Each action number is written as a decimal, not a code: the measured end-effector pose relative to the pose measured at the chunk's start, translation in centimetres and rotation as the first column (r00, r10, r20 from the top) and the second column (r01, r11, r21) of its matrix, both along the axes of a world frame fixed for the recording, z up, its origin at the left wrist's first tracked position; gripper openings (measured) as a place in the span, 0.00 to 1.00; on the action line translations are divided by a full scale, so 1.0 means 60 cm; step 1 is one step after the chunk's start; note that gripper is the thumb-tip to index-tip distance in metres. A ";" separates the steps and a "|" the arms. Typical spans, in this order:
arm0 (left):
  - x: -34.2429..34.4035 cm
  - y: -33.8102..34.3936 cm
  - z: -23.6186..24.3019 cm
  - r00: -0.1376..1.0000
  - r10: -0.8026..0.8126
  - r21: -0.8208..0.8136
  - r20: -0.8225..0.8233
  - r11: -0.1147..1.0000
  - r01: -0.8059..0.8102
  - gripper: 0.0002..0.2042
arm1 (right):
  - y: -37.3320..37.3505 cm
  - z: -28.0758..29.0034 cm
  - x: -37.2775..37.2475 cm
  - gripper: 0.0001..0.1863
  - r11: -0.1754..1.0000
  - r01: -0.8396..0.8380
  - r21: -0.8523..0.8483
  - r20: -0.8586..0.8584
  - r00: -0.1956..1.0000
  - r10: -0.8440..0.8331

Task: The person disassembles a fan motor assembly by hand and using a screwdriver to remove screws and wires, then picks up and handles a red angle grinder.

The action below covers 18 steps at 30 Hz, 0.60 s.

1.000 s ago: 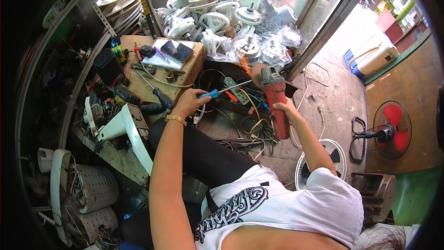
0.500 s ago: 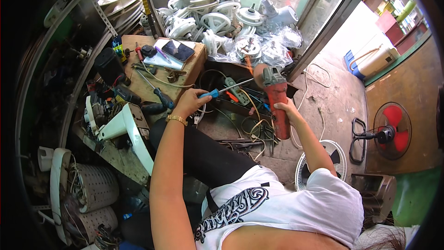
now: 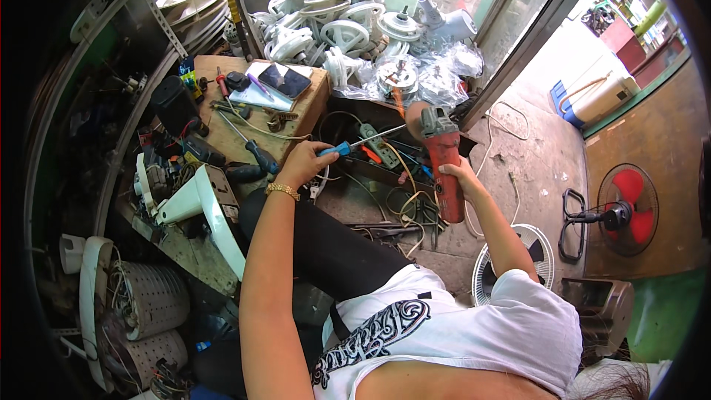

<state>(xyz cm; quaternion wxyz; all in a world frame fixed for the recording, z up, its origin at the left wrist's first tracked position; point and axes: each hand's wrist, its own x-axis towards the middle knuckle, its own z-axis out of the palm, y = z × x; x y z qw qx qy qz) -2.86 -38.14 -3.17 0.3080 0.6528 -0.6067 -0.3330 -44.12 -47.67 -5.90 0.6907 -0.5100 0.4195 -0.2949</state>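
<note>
Shifting red grinder point(image 3: 446, 178), clasped in right hand point(image 3: 462, 178), slightly right since a second ago; grasping blue screwdriver point(image 3: 341, 150) in left hand point(image 3: 302, 165); press lightly against disc point(image 3: 415, 120)

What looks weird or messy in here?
Orange sparks fly beside the grinding disc of the red angle grinder, by the tip of a blue-handled screwdriver. That looks odd because screwdrivers usually turn screws. Also, cables lie tangled on the floor, which looks untidy.
</note>
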 end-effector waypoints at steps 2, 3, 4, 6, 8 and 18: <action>-0.002 -0.001 0.001 1.000 0.016 0.009 -0.004 1.000 -0.016 0.18 | 0.001 0.000 -0.001 0.27 1.000 -0.005 -0.008 -0.008 1.000 0.005; -0.003 -0.001 0.002 1.000 0.024 0.013 -0.007 1.000 -0.024 0.19 | 0.001 0.002 -0.003 0.27 1.000 -0.008 -0.005 -0.020 1.000 0.008; -0.002 -0.001 0.001 1.000 0.017 0.013 0.000 1.000 -0.017 0.19 | 0.000 0.003 -0.003 0.27 1.000 -0.014 -0.004 -0.031 0.999 0.014; 0.000 0.001 0.001 1.000 0.005 0.012 0.014 1.000 -0.005 0.18 | 0.001 0.003 -0.001 0.27 1.000 -0.006 0.015 -0.019 1.000 0.007; -0.003 0.000 0.002 1.000 0.008 0.012 -0.006 1.000 -0.008 0.18 | 0.000 0.003 -0.001 0.27 1.000 -0.001 0.015 -0.018 1.000 0.001; -0.002 -0.002 0.007 0.999 0.024 0.039 -0.027 0.999 -0.023 0.20 | -0.004 0.003 -0.014 0.27 1.000 0.024 -0.002 -0.002 1.000 -0.024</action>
